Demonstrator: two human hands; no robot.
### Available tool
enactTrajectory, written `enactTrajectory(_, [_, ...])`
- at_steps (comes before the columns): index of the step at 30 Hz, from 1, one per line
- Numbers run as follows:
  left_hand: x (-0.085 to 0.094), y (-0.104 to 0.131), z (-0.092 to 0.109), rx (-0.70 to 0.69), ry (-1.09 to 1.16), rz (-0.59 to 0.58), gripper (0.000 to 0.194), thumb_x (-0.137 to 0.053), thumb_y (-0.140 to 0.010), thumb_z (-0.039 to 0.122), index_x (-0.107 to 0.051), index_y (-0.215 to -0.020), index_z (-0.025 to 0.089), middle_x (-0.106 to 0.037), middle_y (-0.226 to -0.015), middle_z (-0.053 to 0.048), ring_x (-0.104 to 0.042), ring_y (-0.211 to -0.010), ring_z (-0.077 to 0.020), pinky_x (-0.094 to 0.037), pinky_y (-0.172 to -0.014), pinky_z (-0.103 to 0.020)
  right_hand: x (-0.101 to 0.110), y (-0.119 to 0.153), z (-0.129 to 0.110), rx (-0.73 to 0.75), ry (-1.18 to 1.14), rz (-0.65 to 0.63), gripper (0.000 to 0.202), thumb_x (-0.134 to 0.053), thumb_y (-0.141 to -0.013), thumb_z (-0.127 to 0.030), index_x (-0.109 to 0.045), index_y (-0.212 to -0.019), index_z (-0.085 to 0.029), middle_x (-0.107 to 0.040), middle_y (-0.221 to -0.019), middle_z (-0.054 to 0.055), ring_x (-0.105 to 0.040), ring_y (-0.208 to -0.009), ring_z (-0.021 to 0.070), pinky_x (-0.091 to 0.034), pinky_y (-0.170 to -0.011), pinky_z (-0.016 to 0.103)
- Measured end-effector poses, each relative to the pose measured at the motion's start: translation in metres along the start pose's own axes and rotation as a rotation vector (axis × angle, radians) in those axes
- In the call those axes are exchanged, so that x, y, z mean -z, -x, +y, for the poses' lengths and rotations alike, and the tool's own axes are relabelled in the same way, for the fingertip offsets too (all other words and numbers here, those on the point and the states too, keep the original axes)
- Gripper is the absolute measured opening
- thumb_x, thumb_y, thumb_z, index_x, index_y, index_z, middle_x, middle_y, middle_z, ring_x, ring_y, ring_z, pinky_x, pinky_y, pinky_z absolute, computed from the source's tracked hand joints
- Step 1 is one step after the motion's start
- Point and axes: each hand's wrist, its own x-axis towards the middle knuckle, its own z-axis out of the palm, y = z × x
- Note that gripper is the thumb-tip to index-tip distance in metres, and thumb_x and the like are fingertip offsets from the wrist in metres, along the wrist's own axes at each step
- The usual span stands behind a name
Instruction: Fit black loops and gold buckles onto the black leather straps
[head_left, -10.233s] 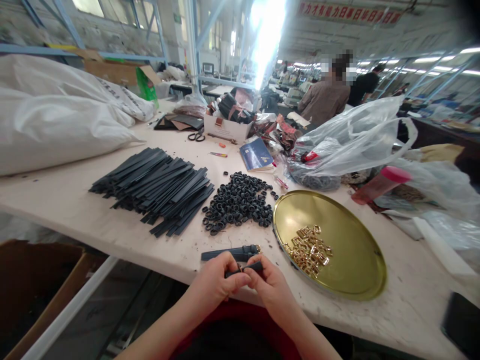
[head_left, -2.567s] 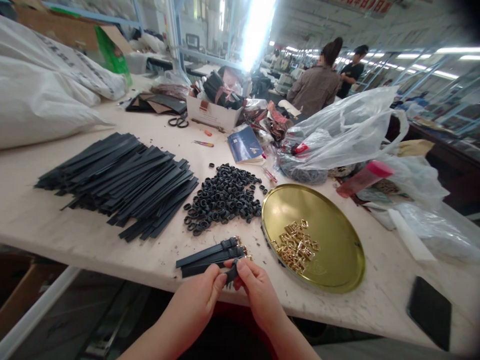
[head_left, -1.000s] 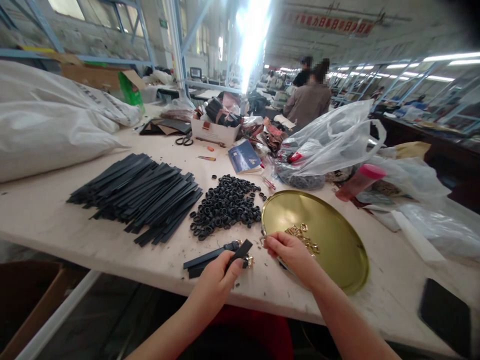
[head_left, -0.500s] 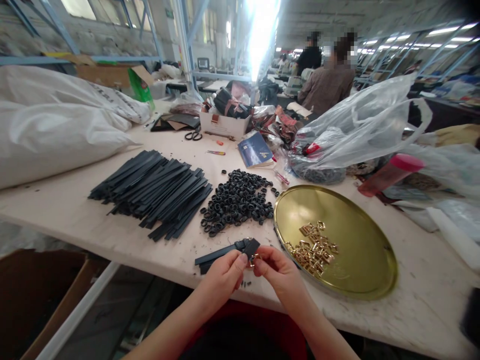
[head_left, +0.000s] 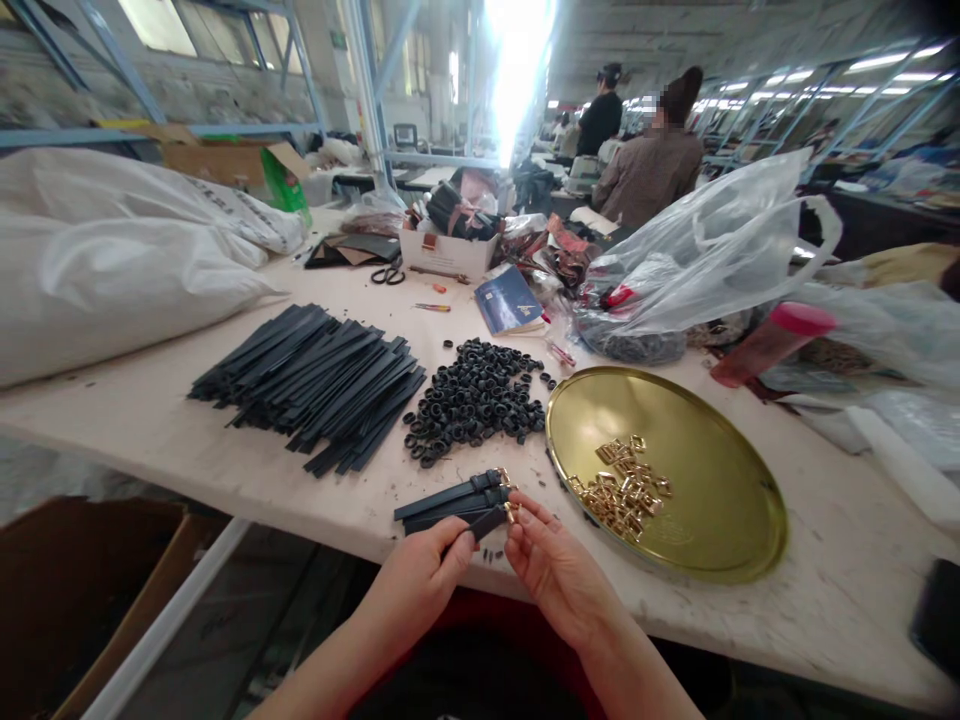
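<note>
My left hand point(head_left: 439, 560) pinches a dark strap point(head_left: 486, 524) near the table's front edge. At the strap's right end is a gold buckle point(head_left: 511, 512), which the fingertips of my right hand point(head_left: 544, 550) grip. Just behind lie several finished-looking dark straps with buckles point(head_left: 450, 498). A pile of long dark strips point(head_left: 315, 375) is at the left, and a heap of small black loops point(head_left: 476, 400) sits in the middle. To the right, a round golden tray point(head_left: 705, 450) holds loose gold buckles point(head_left: 626, 490).
A white sack point(head_left: 120, 260) lies at the left. Scissors point(head_left: 388, 274), a blue booklet point(head_left: 510, 300) and a filled white box point(head_left: 450, 252) are farther back. At the right are a clear plastic bag point(head_left: 697, 250) and a pink-capped bottle point(head_left: 772, 343). Two people stand beyond.
The held strap has swung down and now points left toward my left hand, with its buckle end at my right fingers. The buckled straps behind are more exposed. The view has shifted slightly.
</note>
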Motion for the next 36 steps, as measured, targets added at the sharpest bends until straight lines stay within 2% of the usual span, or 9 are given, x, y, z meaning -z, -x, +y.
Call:
enactTrajectory(4, [-0.003,0.004,0.001,-0.059,0.041,-0.036,0.029,-0.034,-0.087,0.032,-0.061,-0.09,0.022,-0.065,-0.087,0.0,-0.056,-0.079,-0.0165,-0.038,-0.07,-0.022,0.0,0.004,0.01,-0.012,-0.009,-0.007,0.031,-0.08,-0.054,-0.015,-0.064,-0.081,-0.016,-0.064,-0.067,-0.003,-0.058,-0.054,0.0041,-0.051,-0.055,0.014])
enactTrajectory(7, [-0.004,0.005,0.005,-0.091,0.05,-0.063,0.029,-0.034,-0.087,0.031,-0.061,-0.089,0.022,-0.065,-0.09,-0.001,-0.056,-0.081,-0.0172,-0.038,-0.074,-0.023,0.001,0.007,0.023,-0.029,0.042,-0.068,0.024,-0.077,-0.06,-0.018,-0.063,-0.079,-0.017,-0.063,-0.068,-0.004,-0.057,-0.055,0.0037,-0.05,-0.057,0.014])
enactTrajectory(11, [-0.004,0.008,0.007,-0.048,0.161,-0.08,0.019,-0.041,-0.083,0.027,-0.056,-0.09,0.018,-0.063,-0.089,-0.002,-0.054,-0.081,-0.0159,-0.039,-0.073,-0.023,0.004,0.011,0.034,0.191,0.31,-0.121,0.016,-0.071,-0.067,-0.026,-0.061,-0.078,-0.018,-0.064,-0.075,-0.002,-0.058,-0.065,0.0088,-0.048,-0.063,0.02])
enactTrajectory(15, [-0.008,0.01,0.001,0.013,0.311,-0.102,0.017,-0.042,-0.083,0.03,-0.051,-0.082,0.016,-0.056,-0.068,0.002,-0.049,-0.062,-0.0108,-0.039,-0.058,-0.02,0.006,0.014,0.034,0.38,0.571,-0.123,0.017,-0.067,-0.07,-0.031,-0.062,-0.08,-0.018,-0.065,-0.078,0.0,-0.057,-0.076,0.0148,-0.046,-0.072,0.026])
enactTrajectory(18, [-0.012,0.008,-0.005,0.091,0.43,-0.159,0.023,-0.037,-0.085,0.037,-0.046,-0.079,0.017,-0.045,-0.052,0.007,-0.037,-0.041,-0.0066,-0.029,-0.04,-0.017,0.005,0.015,0.032,0.35,0.61,-0.095,0.017,-0.063,-0.073,-0.035,-0.061,-0.074,-0.017,-0.062,-0.07,-0.001,-0.054,-0.068,0.0125,-0.044,-0.067,0.024])
enactTrajectory(20, [-0.016,0.006,-0.007,0.147,0.502,-0.169,0.023,-0.038,-0.083,0.039,-0.045,-0.079,0.017,-0.047,-0.05,0.007,-0.034,-0.036,-0.0053,-0.025,-0.036,-0.017,0.004,0.014,0.032,0.293,0.571,-0.086,0.019,-0.062,-0.074,-0.035,-0.059,-0.072,-0.017,-0.06,-0.068,-0.002,-0.053,-0.063,0.0111,-0.044,-0.063,0.023])
enactTrajectory(25, [-0.021,0.004,-0.003,0.193,0.574,-0.112,0.023,-0.041,-0.08,0.039,-0.044,-0.073,0.017,-0.051,-0.051,0.005,-0.033,-0.033,-0.0042,-0.024,-0.034,-0.016,0.004,0.01,0.035,0.239,0.521,-0.108,0.018,-0.056,-0.078,-0.037,-0.056,-0.078,-0.018,-0.056,-0.065,-0.004,-0.049,-0.055,0.01,-0.042,-0.054,0.023])
enactTrajectory(31, [-0.028,0.007,-0.009,0.174,0.55,-0.039,0.025,-0.039,-0.082,0.039,-0.049,-0.08,0.016,-0.049,-0.05,0.006,-0.034,-0.036,-0.0058,-0.025,-0.036,-0.018,0.008,0.011,0.034,0.543,0.902,0.01,0.02,-0.053,-0.079,-0.036,-0.056,-0.074,-0.018,-0.06,-0.068,0.0,-0.054,-0.065,0.0141,-0.043,-0.062,0.026])
enactTrajectory(36, [-0.035,0.012,-0.017,0.115,0.417,0.05,0.024,-0.038,-0.084,0.035,-0.047,-0.07,0.017,-0.047,-0.053,0.004,-0.042,-0.05,-0.0093,-0.032,-0.048,-0.02,0.012,0.01,0.034,0.448,0.947,-0.097,0.015,-0.055,-0.076,-0.033,-0.054,-0.08,-0.019,-0.061,-0.074,0.002,-0.056,-0.07,0.0169,-0.044,-0.066,0.029])
